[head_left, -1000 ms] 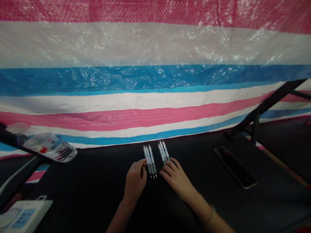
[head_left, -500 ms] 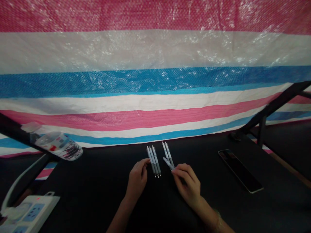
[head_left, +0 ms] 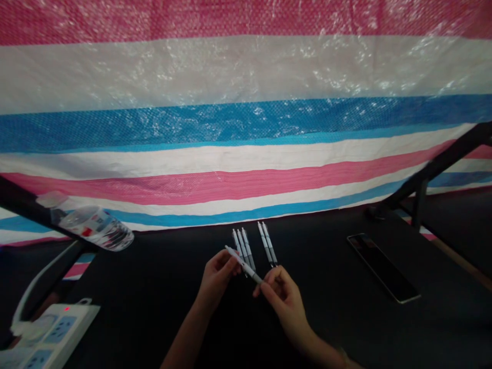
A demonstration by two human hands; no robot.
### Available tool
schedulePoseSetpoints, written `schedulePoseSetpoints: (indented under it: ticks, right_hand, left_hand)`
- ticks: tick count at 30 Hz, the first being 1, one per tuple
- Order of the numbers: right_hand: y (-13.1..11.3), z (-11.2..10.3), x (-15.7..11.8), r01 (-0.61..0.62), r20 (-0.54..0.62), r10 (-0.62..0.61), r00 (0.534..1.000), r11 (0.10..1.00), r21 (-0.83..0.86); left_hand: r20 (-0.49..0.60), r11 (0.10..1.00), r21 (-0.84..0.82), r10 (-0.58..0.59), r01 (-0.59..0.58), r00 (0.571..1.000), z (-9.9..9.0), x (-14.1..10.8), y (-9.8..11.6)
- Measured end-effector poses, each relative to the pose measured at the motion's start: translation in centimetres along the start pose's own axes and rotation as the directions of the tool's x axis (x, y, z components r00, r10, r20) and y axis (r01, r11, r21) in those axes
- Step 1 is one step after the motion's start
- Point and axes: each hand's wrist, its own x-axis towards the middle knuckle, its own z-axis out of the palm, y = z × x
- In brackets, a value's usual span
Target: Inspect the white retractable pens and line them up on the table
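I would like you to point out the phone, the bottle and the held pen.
Phone (head_left: 383, 268), head view, on its dark screen.
Bottle (head_left: 100, 228), head view, on its body.
Held pen (head_left: 246, 266), head view, on its barrel.

We count six pens (head_left: 243, 243) near six o'clock: one held up between both hands, a row of three just behind it at six, and a pair between five and six. We see two hands, one left hand (head_left: 218, 271) between six and seven and one right hand (head_left: 286, 300) between five and six. Around them we find one phone (head_left: 384, 268) at four o'clock, one power strip (head_left: 80, 319) at eight, one clear bottle (head_left: 103, 228) between eight and nine, and one striped sheet (head_left: 246, 72) at twelve.
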Motion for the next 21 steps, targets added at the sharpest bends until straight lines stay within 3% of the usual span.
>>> schedulePoseSetpoints:
  ticks: [2, 4, 7, 9, 10, 14, 18, 21]
  right_hand:
    - [0.6, 0.6, -0.4, -0.159, 0.108, 0.144, 0.984, 0.977, 0.146]
    - [1.0, 0.8, -0.6, -0.334, 0.225, 0.281, 0.933, 0.908, 0.252]
    - [0.8, 0.5, -0.8, -0.607, 0.464, 0.453, 0.761, 0.749, 0.264]
    - [0.4, 0.2, -0.9, -0.721, 0.591, 0.495, 0.637, 0.655, 0.228]
    - [0.3, 0.1, -1.0, -0.747, 0.629, 0.495, 0.599, 0.629, 0.215]
    - [0.4, -0.1, -1.0, -0.757, 0.665, 0.476, 0.575, 0.618, 0.213]
    - [1.4, -0.2, -0.8, -0.789, 0.682, 0.483, 0.55, 0.567, 0.235]
    - [2.0, -0.3, -0.7, -0.777, 0.643, 0.511, 0.571, 0.588, 0.223]
  left_hand:
    - [0.023, 0.996, -0.082, -0.042, 0.044, 0.999, -0.2, 0.0, 0.3]
    - [0.076, 0.984, -0.152, -0.08, 0.091, 0.994, -0.3, -0.1, 0.6]
    - [0.141, 0.962, -0.224, -0.124, 0.154, 0.982, -0.3, -0.2, 0.9]
    - [0.166, 0.953, -0.239, -0.147, 0.184, 0.975, -0.4, -0.2, 0.7]
    - [0.175, 0.951, -0.24, -0.156, 0.196, 0.972, -0.4, -0.2, 0.6]
    - [0.192, 0.948, -0.212, -0.197, 0.236, 0.962, -0.8, -0.1, 0.0]
    - [0.139, 0.96, -0.155, -0.215, 0.235, 0.967, -1.0, 0.0, -0.2]
    - [0.111, 0.969, -0.109, -0.209, 0.221, 0.972, -1.0, -0.1, 0.0]
